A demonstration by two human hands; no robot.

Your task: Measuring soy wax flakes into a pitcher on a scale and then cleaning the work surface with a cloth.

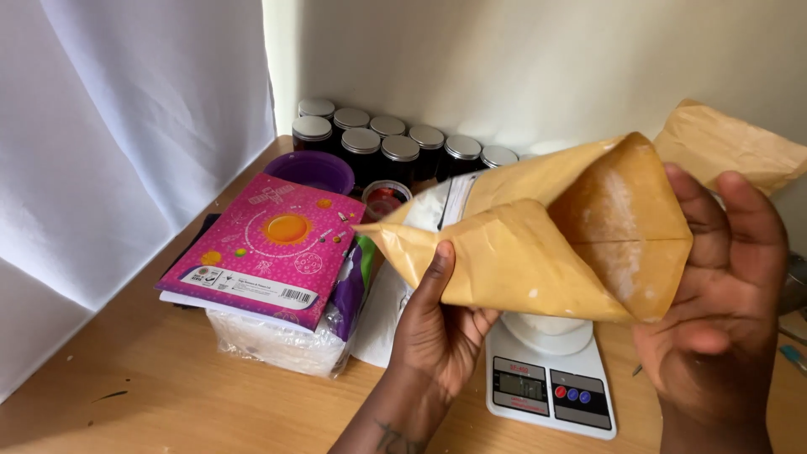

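Over bench's right edge, left hand (437, 324) & right hand (723, 286) both grip tipped brown paper bag (538, 244) above scale (551, 374), supporting its base.

Two bare hands, no gloves, rings or watch seen. Left hand (439, 328): forearm in view w/ no sleeve, a small dark tattoo of thin crossing lines near the wrist, partly cut by the near edge. Right hand (721, 311): bare to the wrist, no sleeve showing. Nails short, unpainted where visible.
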